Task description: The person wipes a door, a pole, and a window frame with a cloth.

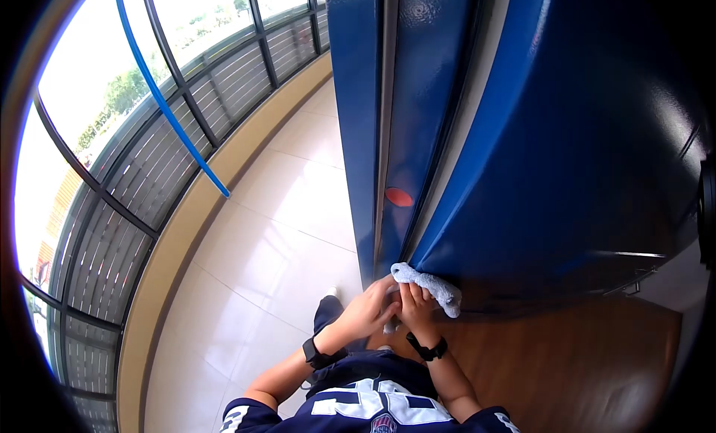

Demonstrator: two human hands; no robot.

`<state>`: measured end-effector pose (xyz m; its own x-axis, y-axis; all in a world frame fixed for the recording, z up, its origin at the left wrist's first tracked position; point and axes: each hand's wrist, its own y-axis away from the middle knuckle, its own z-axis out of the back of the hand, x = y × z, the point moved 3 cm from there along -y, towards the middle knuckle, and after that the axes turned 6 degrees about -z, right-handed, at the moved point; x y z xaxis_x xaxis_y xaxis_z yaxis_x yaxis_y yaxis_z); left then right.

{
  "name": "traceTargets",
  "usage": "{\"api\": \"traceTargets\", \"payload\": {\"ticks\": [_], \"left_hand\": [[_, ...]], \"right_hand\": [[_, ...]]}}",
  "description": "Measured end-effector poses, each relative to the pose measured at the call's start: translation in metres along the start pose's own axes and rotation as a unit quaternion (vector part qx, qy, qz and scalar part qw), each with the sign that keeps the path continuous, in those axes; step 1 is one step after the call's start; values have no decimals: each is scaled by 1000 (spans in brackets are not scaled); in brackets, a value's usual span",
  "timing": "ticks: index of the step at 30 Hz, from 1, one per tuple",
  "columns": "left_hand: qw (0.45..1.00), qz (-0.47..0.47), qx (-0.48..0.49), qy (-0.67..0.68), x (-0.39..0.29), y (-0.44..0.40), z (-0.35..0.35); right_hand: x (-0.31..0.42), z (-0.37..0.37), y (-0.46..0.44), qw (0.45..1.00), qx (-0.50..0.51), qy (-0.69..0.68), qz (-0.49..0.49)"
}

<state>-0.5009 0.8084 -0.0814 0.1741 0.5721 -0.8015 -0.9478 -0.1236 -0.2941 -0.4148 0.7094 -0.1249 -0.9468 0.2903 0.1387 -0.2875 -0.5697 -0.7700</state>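
A grey-blue cloth [440,290] is bunched against the lower edge of a large blue door [514,172]. My right hand [418,308] is closed on this cloth, its fingers partly under the folds. Beside it, my left hand [371,311] has its bent fingers at the cloth's left end, with the thumb towards my right hand. Its fingertips are partly hidden. A small end of the cloth hangs below, between both hands. On the door's narrow side is a red oval mark [399,197].
Left of the door, pale tiles [276,239] run to a beige ledge [175,284] under railed windows [224,82]. A blue pole [168,112] slants across the windows. Brown wood flooring [552,366] lies on the right. A metal handle-like part [634,286] is beyond the door's lower edge.
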Motion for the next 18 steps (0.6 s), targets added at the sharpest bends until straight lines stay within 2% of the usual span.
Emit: {"api": "traceTargets", "payload": {"ticks": [4,8,10,14,18], "left_hand": [[994,-88,-58,-16,-5,0,-7],[980,-162,-114,-1,-20,-6,-9],[970,-197,-140,-19,-37,-14,-10],[937,-284,-198,-51,-57,-33,-2],[916,-294,-265,-66,-70,-62,11]], "right_hand": [[-5,20,-8,999,35,-3,1],[-16,47,-17,998,-31,-21,-45],[-25,55,-10,999,-32,10,-28],[-23,67,-13,995,-34,2,-96],[-18,71,-30,989,-65,14,-131]]}}
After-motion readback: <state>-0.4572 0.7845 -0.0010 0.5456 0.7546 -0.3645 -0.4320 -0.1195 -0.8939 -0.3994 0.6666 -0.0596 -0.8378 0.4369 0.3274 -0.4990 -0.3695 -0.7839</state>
